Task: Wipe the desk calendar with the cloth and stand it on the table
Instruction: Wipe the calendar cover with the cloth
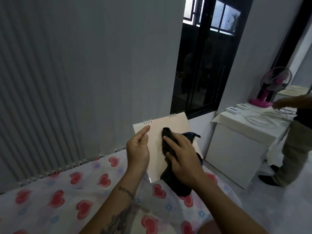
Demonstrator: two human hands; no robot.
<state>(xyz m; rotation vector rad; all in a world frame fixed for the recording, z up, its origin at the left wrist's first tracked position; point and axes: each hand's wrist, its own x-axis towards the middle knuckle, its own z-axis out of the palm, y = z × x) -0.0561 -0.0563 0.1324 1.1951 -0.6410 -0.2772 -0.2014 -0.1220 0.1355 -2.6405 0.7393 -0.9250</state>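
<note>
Our left hand (137, 150) grips the left edge of the desk calendar (162, 130), raised above the heart-print bench (59, 191); our right hand (183, 157) presses the dark cloth (167, 132) flat against its pale face.

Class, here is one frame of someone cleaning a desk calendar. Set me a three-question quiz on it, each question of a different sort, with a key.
1. True or false: the desk calendar already stands on the table.
2. Which of the hands presses the dark cloth on the calendar? A) left hand B) right hand
3. Fill in: the tablecloth is printed with red ____.

Key: 1. false, it is held up; 2. B; 3. hearts
</note>
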